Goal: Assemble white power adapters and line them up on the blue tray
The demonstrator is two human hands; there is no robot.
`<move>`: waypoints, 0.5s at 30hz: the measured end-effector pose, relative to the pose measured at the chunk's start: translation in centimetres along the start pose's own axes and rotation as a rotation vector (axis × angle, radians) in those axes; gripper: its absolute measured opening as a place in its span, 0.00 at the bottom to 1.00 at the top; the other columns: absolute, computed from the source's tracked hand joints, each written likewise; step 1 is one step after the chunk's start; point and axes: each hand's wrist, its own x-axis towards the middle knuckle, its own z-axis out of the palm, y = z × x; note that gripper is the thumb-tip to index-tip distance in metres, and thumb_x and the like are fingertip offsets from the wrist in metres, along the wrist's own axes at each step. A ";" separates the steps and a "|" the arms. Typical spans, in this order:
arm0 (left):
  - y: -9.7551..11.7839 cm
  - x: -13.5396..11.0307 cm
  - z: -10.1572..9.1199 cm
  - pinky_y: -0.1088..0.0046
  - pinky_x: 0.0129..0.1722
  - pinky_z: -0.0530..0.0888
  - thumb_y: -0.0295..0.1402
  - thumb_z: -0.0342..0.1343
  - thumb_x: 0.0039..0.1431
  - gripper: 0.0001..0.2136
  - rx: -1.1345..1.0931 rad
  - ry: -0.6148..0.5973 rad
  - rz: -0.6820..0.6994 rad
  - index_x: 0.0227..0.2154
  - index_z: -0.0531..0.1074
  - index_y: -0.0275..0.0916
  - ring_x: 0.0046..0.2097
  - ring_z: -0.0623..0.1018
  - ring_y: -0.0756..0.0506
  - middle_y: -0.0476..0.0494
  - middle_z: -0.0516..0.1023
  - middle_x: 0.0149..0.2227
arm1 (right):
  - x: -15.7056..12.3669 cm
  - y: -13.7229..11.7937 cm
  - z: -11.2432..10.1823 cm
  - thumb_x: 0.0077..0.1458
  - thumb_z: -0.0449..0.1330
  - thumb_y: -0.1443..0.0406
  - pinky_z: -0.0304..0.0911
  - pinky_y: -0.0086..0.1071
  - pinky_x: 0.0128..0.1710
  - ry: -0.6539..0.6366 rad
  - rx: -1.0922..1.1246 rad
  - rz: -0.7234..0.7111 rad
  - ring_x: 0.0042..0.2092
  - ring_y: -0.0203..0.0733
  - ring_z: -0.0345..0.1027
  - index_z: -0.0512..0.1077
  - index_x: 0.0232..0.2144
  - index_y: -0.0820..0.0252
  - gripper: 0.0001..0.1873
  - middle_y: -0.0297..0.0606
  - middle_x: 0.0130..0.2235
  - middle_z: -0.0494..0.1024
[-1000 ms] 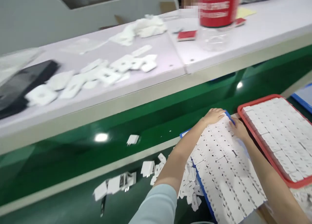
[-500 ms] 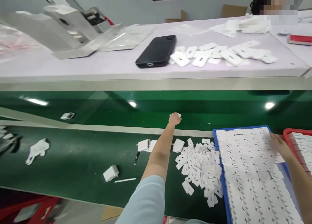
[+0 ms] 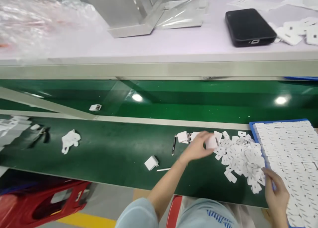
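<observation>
My left hand (image 3: 198, 148) had its grip closed on a white block (image 3: 211, 142), centre-right, beside the tag pile (image 3: 242, 158) on the green worktop (image 3: 111, 155). Right hand (image 3: 277, 191) was lower right at the blue tray (image 3: 250, 125), grip unclear. I judged it needed a firm pinch, kept clear of loose tags.

A pale blue fabric sleeve (image 3: 136, 217) and 2 bare hands: left hand (image 3: 197, 148), right hand (image 3: 277, 192).
The sleeve ends near the left elbow; pale blue cloth (image 3: 198, 218) below, perhaps trousers, bears short dark blue stripes.
</observation>
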 end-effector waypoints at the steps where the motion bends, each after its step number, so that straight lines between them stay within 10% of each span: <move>1: 0.2 -2.9 1.3 0.60 0.58 0.71 0.38 0.63 0.53 0.27 0.019 -0.024 -0.008 0.57 0.67 0.47 0.56 0.73 0.38 0.40 0.74 0.54 | -0.3 -1.4 0.9 0.61 0.52 0.59 0.72 0.46 0.39 -0.025 0.017 -0.086 0.49 0.58 0.74 0.76 0.37 0.56 0.14 0.47 0.44 0.80; 5: 0.5 -9.8 7.6 0.49 0.55 0.70 0.29 0.58 0.53 0.24 0.139 -0.040 -0.100 0.55 0.70 0.42 0.51 0.75 0.32 0.34 0.76 0.49 | 0.4 -6.5 3.3 0.61 0.53 0.68 0.73 0.45 0.41 -0.124 0.240 -0.459 0.42 0.50 0.76 0.76 0.35 0.53 0.12 0.42 0.37 0.81; 10: -0.3 -9.5 12.6 0.47 0.60 0.64 0.25 0.51 0.58 0.25 0.257 0.061 -0.174 0.59 0.64 0.39 0.56 0.73 0.33 0.32 0.74 0.53 | -6.8 -6.6 4.6 0.62 0.50 0.69 0.74 0.38 0.39 -0.607 0.569 -0.640 0.41 0.44 0.77 0.77 0.40 0.49 0.16 0.40 0.38 0.81; 15: -1.7 -8.7 14.1 0.47 0.62 0.60 0.27 0.47 0.64 0.25 0.337 0.132 -0.214 0.64 0.56 0.31 0.60 0.69 0.33 0.29 0.70 0.59 | -16.3 1.3 8.3 0.65 0.49 0.52 0.71 0.34 0.29 -1.035 0.576 -0.075 0.28 0.40 0.73 0.76 0.27 0.59 0.24 0.43 0.31 0.78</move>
